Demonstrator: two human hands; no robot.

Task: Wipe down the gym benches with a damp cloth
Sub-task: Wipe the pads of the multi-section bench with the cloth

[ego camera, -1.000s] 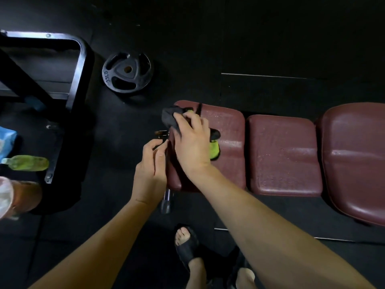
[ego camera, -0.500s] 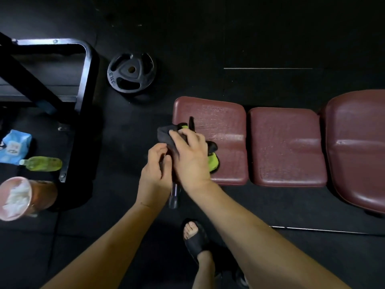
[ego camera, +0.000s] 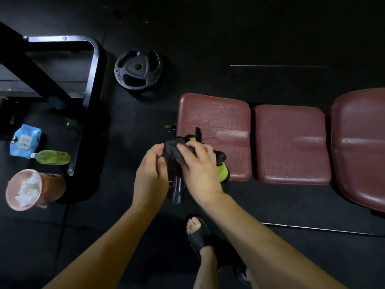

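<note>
While both hands bunch the cloth [ego camera: 174, 150] at the bench [ego camera: 216, 119] corner, left hand [ego camera: 151, 174] pinches, right hand [ego camera: 200, 170] grips; far left, a cup [ego camera: 35, 189] holds white tissue.

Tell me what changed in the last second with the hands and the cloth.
The right hand dragged the cloth from the seat pad's far left corner toward its near left corner. The left hand followed and now touches the cloth. The right hand stays on the cloth; the weight plate and bottle stayed put.
</note>
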